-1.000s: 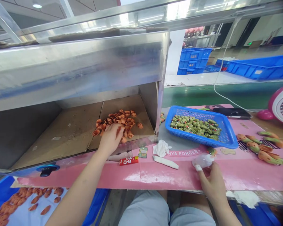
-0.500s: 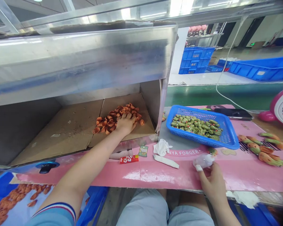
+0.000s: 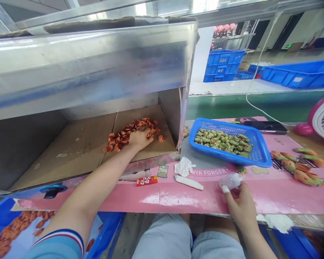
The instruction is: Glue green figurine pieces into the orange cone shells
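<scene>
Left hand: open, fingers spread, palm down on the orange pieces. Right hand: pinching a clear plastic bag just above the tabletop.

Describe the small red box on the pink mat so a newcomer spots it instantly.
Find the brushed-steel cabinet on the left of the bench. Along its front edge runs a glossy pink printed mat. Lying on it is a small red-and-white box, the only red item there, just left of a white strip.
</scene>
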A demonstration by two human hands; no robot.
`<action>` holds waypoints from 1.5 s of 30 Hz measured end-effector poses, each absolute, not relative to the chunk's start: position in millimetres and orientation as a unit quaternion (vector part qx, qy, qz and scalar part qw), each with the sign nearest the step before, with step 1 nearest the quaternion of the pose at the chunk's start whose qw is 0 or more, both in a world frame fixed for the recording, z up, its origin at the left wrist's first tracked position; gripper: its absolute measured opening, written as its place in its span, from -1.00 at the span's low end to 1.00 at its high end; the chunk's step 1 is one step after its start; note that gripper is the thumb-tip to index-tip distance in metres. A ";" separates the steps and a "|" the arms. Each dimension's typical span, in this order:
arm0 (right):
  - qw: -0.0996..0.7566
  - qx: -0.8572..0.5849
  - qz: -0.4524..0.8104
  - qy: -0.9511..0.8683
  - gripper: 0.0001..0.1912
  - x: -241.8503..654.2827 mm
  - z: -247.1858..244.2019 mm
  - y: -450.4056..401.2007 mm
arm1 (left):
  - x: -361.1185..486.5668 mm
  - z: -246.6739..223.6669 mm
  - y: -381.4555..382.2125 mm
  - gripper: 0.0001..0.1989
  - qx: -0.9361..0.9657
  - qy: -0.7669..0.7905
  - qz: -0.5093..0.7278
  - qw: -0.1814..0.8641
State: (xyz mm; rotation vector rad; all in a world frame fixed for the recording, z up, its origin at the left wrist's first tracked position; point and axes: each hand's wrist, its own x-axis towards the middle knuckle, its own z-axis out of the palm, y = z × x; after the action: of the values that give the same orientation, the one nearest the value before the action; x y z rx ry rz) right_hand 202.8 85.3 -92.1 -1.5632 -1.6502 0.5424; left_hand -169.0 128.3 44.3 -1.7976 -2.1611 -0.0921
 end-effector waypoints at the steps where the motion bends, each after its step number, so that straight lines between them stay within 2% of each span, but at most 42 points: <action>1: 0.391 -0.616 0.213 -0.650 -0.52 202.6 -91.7 85.3 | -169.2 43.8 128.1 -0.70 -0.631 -0.758 -0.033 0.163; 4: 0.391 -0.618 0.213 -0.648 -0.52 202.2 -91.1 85.3 | -168.5 40.3 127.3 -0.68 -0.632 -0.758 -0.030 0.158; 9: 0.390 -0.619 0.213 -0.647 -0.49 202.8 -92.9 86.0 | -167.3 36.5 128.6 -0.43 -0.633 -0.759 -0.031 0.147; 11: 0.390 -0.620 0.213 -0.647 -0.48 203.3 -93.7 86.4 | -167.7 37.9 130.8 -0.40 -0.647 -0.748 -0.032 0.140; 21: 0.388 -0.624 0.206 -0.646 -0.46 202.9 -91.7 86.0 | -167.4 38.9 134.4 -0.60 -0.673 -0.727 -0.030 0.128; 28: 0.389 -0.621 0.214 -0.646 -0.50 200.0 -85.4 83.6 | -172.4 41.3 143.3 -0.53 -0.646 -0.752 -0.029 0.124; 35: 0.398 -0.616 0.224 -0.642 -0.50 199.6 -81.0 80.2 | -166.6 36.3 130.2 -0.63 -0.646 -0.747 -0.041 0.152; 45: 0.399 -0.605 0.225 -0.651 -0.53 199.5 -83.1 83.3 | -174.3 39.5 132.2 -0.63 -0.635 -0.747 -0.048 0.190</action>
State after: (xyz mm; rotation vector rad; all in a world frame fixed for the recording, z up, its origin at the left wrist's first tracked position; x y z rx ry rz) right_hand 199.5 83.3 -83.1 -1.5316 -1.6484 0.5685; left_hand -174.3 132.2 39.5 -1.7858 -2.1004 -0.1338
